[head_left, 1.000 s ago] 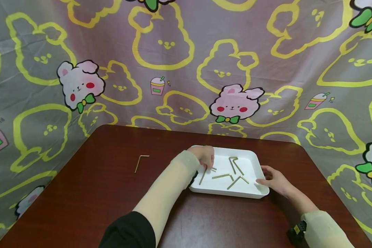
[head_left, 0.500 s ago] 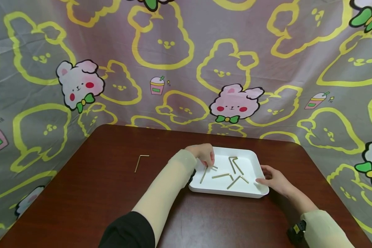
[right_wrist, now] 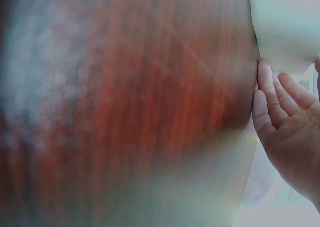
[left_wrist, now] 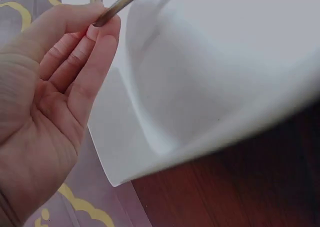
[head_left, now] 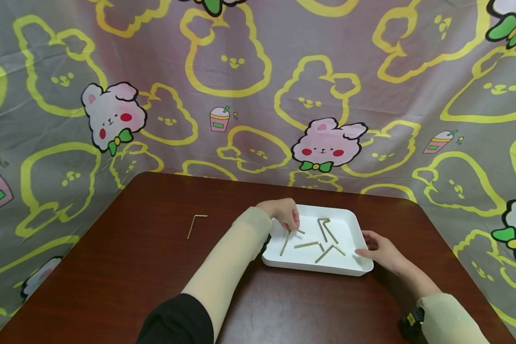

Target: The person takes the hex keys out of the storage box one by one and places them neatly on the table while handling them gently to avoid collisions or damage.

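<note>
In the head view, my left hand (head_left: 284, 213) reaches over the left part of a white tray (head_left: 311, 269). Its thumb and fingertips pinch an L-shaped hex key (head_left: 285, 243), brass-coloured, close to its bend. The left wrist view shows the key's metal (left_wrist: 122, 5) between thumb and forefinger, with the other fingers curled behind. At the tray's right end, my right hand (head_left: 384, 251) holds the wall, thumb over the rim and fingers along the outside. Several similar hex keys (head_left: 308, 244) lie in the tray's middle and right part.
One more hex key (head_left: 193, 226) lies alone on the brown wooden table (head_left: 155, 277), left of the tray. A patterned cloth (head_left: 249, 110) hangs behind the table and along its sides.
My left hand has shifted slightly to the right, and the pinched hex key has moved right with it. My right hand stays at the tray's end.
</note>
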Available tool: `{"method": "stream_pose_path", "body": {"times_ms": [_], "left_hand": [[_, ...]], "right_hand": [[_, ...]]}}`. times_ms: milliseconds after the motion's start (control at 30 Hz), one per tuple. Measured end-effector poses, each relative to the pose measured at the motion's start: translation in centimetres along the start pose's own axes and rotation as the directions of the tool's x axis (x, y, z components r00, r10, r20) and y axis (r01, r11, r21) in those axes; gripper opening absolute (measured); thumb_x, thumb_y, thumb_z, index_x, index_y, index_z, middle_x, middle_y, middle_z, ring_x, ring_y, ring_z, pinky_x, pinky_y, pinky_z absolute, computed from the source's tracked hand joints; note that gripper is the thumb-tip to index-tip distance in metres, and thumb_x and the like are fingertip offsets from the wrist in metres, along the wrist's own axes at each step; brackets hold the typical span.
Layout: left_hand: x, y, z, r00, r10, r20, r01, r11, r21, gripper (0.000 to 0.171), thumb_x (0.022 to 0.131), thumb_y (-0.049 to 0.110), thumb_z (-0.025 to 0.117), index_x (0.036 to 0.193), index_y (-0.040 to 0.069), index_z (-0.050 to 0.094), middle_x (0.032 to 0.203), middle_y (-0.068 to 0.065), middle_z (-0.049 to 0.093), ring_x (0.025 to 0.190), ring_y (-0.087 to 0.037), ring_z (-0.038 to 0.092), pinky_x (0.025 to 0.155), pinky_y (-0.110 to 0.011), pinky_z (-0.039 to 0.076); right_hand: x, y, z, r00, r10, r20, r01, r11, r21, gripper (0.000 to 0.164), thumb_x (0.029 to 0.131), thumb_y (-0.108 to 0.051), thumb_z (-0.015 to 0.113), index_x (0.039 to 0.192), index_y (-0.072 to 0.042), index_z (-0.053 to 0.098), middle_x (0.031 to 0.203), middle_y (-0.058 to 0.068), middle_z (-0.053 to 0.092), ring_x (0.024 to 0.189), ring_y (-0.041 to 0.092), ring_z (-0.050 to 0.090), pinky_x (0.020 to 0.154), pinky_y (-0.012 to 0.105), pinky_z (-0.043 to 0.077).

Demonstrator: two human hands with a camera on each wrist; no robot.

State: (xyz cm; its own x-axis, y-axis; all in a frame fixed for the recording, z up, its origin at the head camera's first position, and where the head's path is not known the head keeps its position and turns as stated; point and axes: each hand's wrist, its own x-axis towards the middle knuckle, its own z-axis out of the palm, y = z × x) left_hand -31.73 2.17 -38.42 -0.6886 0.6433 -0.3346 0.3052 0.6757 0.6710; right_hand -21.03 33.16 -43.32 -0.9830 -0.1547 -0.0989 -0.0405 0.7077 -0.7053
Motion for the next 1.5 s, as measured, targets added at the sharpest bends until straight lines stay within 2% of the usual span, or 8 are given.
{"method": "stream_pose_path", "body": {"times_ms": [133, 300, 367, 633, 833, 1200, 1367, 1500], "left_hand": [[-0.3, 0.4, -0.4, 1.0, 0.022, 0.019, -0.021, 0.999, -0.041, 0.016, 0.083, 0.001, 0.071, 0.071, 0.01, 0.067, 0.071, -0.001, 0.065, 0.064, -0.009, 0.06, 0.065, -0.022, 0.051], [-0.4, 0.6, -1.0, 0.999, 0.036, 0.039, -0.034, 0.998, -0.047, 0.002, 0.085, 0.004, 0.072, 0.085, 0.003, 0.071, 0.074, -0.002, 0.067, 0.065, -0.009, 0.06, 0.067, -0.023, 0.053], [-0.4, 0.6, -1.2, 0.998, 0.049, 0.043, -0.047, 0.997, -0.053, 0.006, 0.085, 0.004, 0.073, 0.089, 0.0, 0.072, 0.074, -0.002, 0.068, 0.066, -0.01, 0.06, 0.068, -0.024, 0.053], [-0.5, 0.4, -1.5, 0.994, 0.102, 0.026, -0.098, 0.986, -0.138, 0.004, 0.082, 0.0, 0.075, 0.082, 0.002, 0.072, 0.074, -0.003, 0.068, 0.067, -0.011, 0.063, 0.07, -0.028, 0.055], [-1.0, 0.1, -2.0, 0.991, 0.127, 0.032, -0.121, 0.98, -0.159, 0.005, 0.083, 0.001, 0.074, 0.087, -0.002, 0.072, 0.076, -0.004, 0.069, 0.069, -0.012, 0.063, 0.076, -0.034, 0.055], [-3.6, 0.1, -3.8, 0.985, 0.169, 0.035, -0.16, 0.97, -0.183, 0.005, 0.085, 0.0, 0.073, 0.09, -0.002, 0.071, 0.079, -0.007, 0.069, 0.074, -0.015, 0.065, 0.083, -0.043, 0.053], [-4.7, -0.8, -4.5, 0.985, 0.169, 0.029, -0.162, 0.971, -0.175, 0.006, 0.084, 0.0, 0.073, 0.09, -0.001, 0.071, 0.079, -0.006, 0.069, 0.073, -0.014, 0.065, 0.078, -0.038, 0.055], [-5.8, -1.7, -5.2, 0.986, 0.165, -0.014, -0.165, 0.972, -0.165, 0.006, 0.084, 0.002, 0.074, 0.09, 0.001, 0.071, 0.081, -0.007, 0.069, 0.075, -0.014, 0.065, 0.077, -0.036, 0.055]], "right_hand": [[0.0, 0.1, 0.0, 1.0, 0.0, 0.0, 0.0, 1.0, -0.002, 0.07, 0.085, -0.023, 0.077, 0.135, 0.013, 0.042, 0.12, 0.028, 0.056, 0.098, 0.032, 0.059, 0.078, 0.034, 0.05], [0.1, 0.1, 0.0, 1.0, 0.006, 0.006, -0.006, 1.0, 0.004, 0.071, 0.085, -0.024, 0.077, 0.135, 0.012, 0.041, 0.121, 0.028, 0.056, 0.098, 0.031, 0.06, 0.079, 0.034, 0.05], [0.1, 0.1, 0.0, 1.0, 0.007, 0.006, -0.007, 1.0, 0.005, 0.072, 0.085, -0.024, 0.077, 0.135, 0.012, 0.041, 0.121, 0.028, 0.056, 0.098, 0.031, 0.06, 0.079, 0.035, 0.05], [0.0, 0.2, 0.0, 1.0, 0.012, 0.008, -0.012, 1.0, -0.002, 0.073, 0.085, -0.025, 0.076, 0.135, 0.013, 0.04, 0.122, 0.029, 0.055, 0.1, 0.034, 0.059, 0.082, 0.04, 0.051], [0.0, 0.2, 0.0, 1.0, 0.01, 0.002, -0.01, 1.0, -0.005, 0.071, 0.085, -0.024, 0.077, 0.135, 0.013, 0.041, 0.121, 0.029, 0.056, 0.1, 0.034, 0.059, 0.082, 0.041, 0.051], [0.2, 0.2, -0.2, 1.0, 0.009, 0.003, -0.008, 1.0, -0.019, 0.072, 0.085, -0.025, 0.077, 0.135, 0.012, 0.041, 0.122, 0.029, 0.055, 0.099, 0.033, 0.06, 0.081, 0.041, 0.051], [0.2, 0.3, -0.1, 1.0, 0.006, 0.001, -0.005, 1.0, -0.018, 0.071, 0.085, -0.024, 0.077, 0.135, 0.012, 0.042, 0.121, 0.029, 0.055, 0.097, 0.032, 0.06, 0.08, 0.04, 0.051], [0.2, 0.4, -0.1, 1.0, 0.004, 0.003, -0.004, 1.0, -0.014, 0.072, 0.085, -0.024, 0.077, 0.135, 0.013, 0.041, 0.121, 0.029, 0.055, 0.097, 0.032, 0.06, 0.079, 0.038, 0.051]]}}
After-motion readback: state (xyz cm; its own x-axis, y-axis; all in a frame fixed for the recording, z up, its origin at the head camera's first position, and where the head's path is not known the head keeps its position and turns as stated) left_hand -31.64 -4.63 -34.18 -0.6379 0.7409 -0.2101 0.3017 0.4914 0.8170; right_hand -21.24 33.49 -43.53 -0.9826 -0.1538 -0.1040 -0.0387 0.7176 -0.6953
